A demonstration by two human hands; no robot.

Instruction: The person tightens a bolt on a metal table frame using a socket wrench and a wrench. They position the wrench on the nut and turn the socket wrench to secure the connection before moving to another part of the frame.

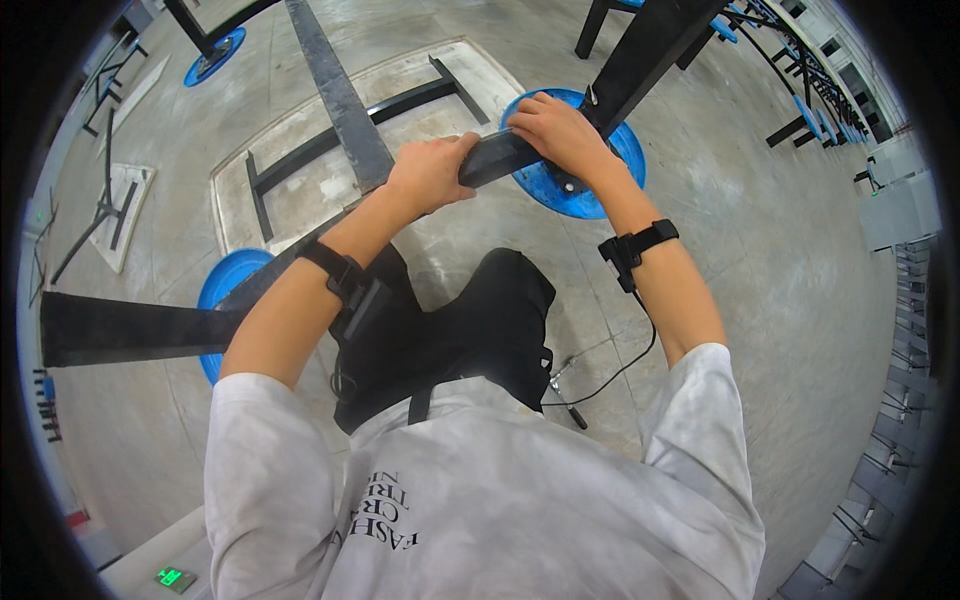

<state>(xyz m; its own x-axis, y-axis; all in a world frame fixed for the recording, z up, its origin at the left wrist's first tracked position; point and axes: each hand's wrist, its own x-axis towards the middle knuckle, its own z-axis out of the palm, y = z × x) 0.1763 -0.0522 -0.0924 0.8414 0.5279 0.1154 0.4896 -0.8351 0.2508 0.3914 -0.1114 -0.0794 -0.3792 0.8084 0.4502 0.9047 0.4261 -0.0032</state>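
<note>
A black metal bar [497, 158], part of a frame, runs across in front of me. My left hand [430, 172] is closed round it, thumb along its near side. Close to where the bar meets a thick black leg [655, 55], my right hand [562, 135] lies over its top with bent fingers; the fingertips are partly hidden. Under that joint is a blue round seat [627, 160], with a bolt head [570, 186] showing beside the bar. A second blue seat [235, 275] sits under the frame's left end, below another black leg [130, 330].
A ratchet-like metal tool [568, 398] lies on the floor by my leg. Beyond the bar, a pale board [235, 190] lies flat with a black frame [330, 135] on it. A long flat black beam [340, 95] crosses it. More tables with blue seats [812, 122] stand at the far right.
</note>
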